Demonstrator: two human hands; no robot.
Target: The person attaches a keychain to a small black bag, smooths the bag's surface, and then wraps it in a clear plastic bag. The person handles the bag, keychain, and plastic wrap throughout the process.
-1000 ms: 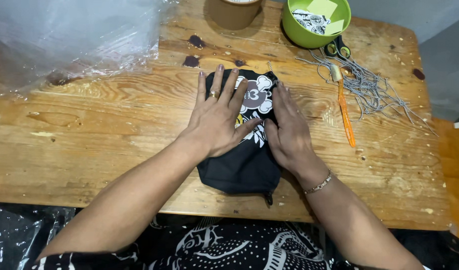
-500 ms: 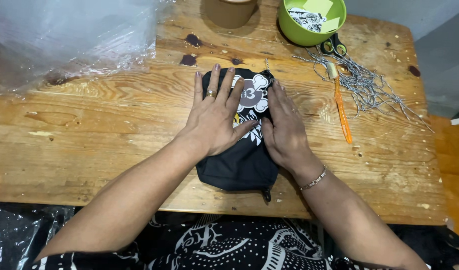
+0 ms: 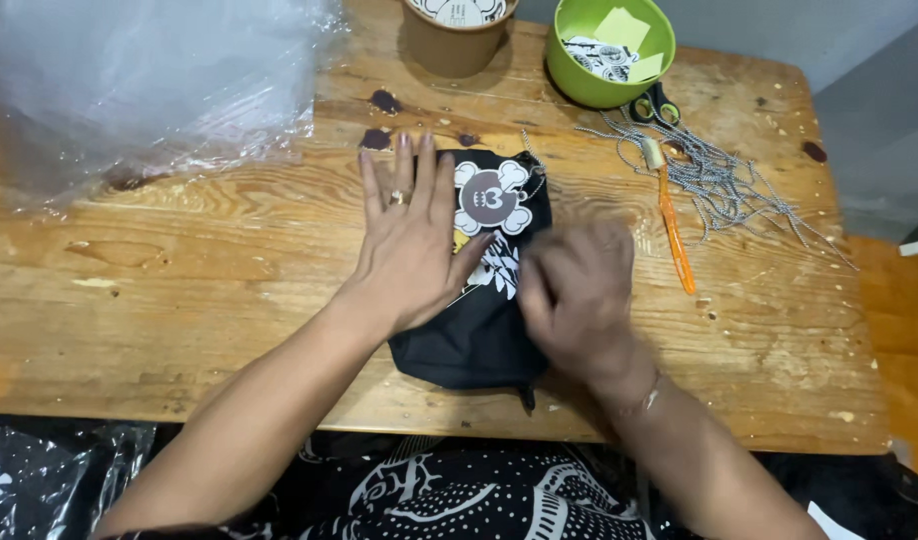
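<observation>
- Black fabric pouch (image 3: 474, 335): it lies flat near the front edge of the wooden surface (image 3: 179, 290), straight ahead of you, with a round flower-shaped tag (image 3: 489, 198) resting on its upper part. It sits where it did a moment ago; only your hands have shifted over it.
- Clear plastic sheeting (image 3: 149, 80): a crumpled heap at the far left of the surface, well apart from the pouch.
- Your left hand (image 3: 409, 250): spread flat, fingers straight and slightly fanned, palm pressing the left half of the pouch. It grips nothing. It has stayed put, so it reads as the anchor pinning the cloth.
- Your right hand (image 3: 576, 290): a second ago it lay flat beside the left; now it is blurred with motion at the pouch's right edge, fingers seemingly curled. You cannot tell from this view whether it has hold of the fabric. That suggests smoothing or folding along that side.
- Green bowl (image 3: 611, 50): at the far edge, holding paper tags.
- Brown paper cup (image 3: 457, 35): left of the bowl.
- Grey cords (image 3: 719, 180): a loose tangle to the right.
- Orange stick tool (image 3: 674, 235): between the cords and your right hand.
</observation>
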